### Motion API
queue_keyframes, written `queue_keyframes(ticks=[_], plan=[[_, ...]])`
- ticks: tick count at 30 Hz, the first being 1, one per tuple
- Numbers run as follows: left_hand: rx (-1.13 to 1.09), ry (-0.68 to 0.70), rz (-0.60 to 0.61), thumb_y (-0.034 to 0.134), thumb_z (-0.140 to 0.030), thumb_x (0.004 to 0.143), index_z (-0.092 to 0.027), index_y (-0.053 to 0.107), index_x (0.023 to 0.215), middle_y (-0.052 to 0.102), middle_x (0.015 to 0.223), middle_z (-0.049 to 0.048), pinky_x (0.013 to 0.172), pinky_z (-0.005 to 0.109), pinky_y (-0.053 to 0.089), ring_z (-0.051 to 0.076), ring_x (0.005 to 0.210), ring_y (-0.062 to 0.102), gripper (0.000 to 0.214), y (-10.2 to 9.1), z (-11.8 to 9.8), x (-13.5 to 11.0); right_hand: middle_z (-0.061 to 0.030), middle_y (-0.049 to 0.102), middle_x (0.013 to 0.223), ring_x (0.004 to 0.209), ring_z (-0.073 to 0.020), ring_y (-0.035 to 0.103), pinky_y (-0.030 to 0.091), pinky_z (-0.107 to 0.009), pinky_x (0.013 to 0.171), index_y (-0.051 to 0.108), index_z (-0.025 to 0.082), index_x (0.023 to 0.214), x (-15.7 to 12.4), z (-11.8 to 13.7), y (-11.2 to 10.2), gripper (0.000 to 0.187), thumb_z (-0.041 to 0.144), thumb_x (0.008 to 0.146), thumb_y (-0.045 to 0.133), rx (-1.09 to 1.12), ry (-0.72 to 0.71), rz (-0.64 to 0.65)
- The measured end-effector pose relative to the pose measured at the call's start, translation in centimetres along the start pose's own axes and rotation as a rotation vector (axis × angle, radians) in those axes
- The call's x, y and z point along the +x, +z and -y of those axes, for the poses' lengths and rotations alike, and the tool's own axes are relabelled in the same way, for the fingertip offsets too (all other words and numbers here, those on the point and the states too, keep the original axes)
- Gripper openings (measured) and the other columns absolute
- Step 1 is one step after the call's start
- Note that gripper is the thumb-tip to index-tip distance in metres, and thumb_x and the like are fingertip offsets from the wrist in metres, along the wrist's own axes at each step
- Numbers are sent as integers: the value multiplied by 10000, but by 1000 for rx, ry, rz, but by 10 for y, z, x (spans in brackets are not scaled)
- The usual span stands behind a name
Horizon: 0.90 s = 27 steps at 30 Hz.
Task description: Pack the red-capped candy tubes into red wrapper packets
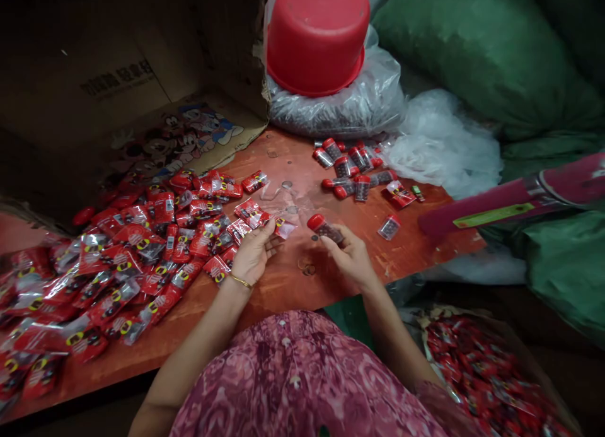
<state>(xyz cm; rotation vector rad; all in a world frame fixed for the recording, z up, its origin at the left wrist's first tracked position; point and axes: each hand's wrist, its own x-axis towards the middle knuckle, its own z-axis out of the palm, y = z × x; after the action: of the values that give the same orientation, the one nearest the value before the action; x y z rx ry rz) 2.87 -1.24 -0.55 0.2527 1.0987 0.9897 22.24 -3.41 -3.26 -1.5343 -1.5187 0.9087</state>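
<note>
Near the middle of the red-brown table, my left hand (254,254) pinches a small red and clear plastic packet (285,227) by its edge. My right hand (353,255) is closed around a small clear bottle with a red cap (325,226); its contents look dark. The cap points up and left, toward the packet, with a gap between the two. A heap of red printed packets (137,248) lies to the left of my left hand. Beyond my right hand is a group of similar red-capped bottles (352,163), and one single bottle (389,227) lies nearer.
A large cardboard box (189,52) opens toward the table at the back left. A red basin (319,36) sits upside down on a filled clear bag (331,112). A magenta pole (491,203) juts in from the right. Below right is a sack of red packets (486,374).
</note>
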Motion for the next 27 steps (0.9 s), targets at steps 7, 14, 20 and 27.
queue_keyframes(ticks=[7,14,20,27], plan=[[67,64,66,818,-443,452,-133,605,638,625,594,-15,587,201,465,84,544,572,420,1,3,-3,64,477,486,395,-66,366,301,-213,415,546,174,741,-11,38,0,210,378,724,591,356,127,309],[101,185,69,820,-425,447,-121,629,633,608,570,-25,577,207,425,72,525,526,404,-1,4,-4,69,470,482,395,-60,370,279,-201,394,537,172,780,-12,31,17,245,396,713,609,440,188,267],[54,290,68,843,-361,403,-126,647,650,644,651,-18,655,208,436,74,599,543,394,9,12,-4,67,481,523,408,-66,399,322,-205,408,527,180,860,-16,27,37,281,441,767,570,507,156,254],[-77,283,26,846,-356,400,-138,619,626,643,620,-23,624,194,435,66,571,543,388,13,20,-2,52,459,615,480,-67,394,348,-196,436,516,195,866,-18,26,62,244,436,828,513,395,61,27]])
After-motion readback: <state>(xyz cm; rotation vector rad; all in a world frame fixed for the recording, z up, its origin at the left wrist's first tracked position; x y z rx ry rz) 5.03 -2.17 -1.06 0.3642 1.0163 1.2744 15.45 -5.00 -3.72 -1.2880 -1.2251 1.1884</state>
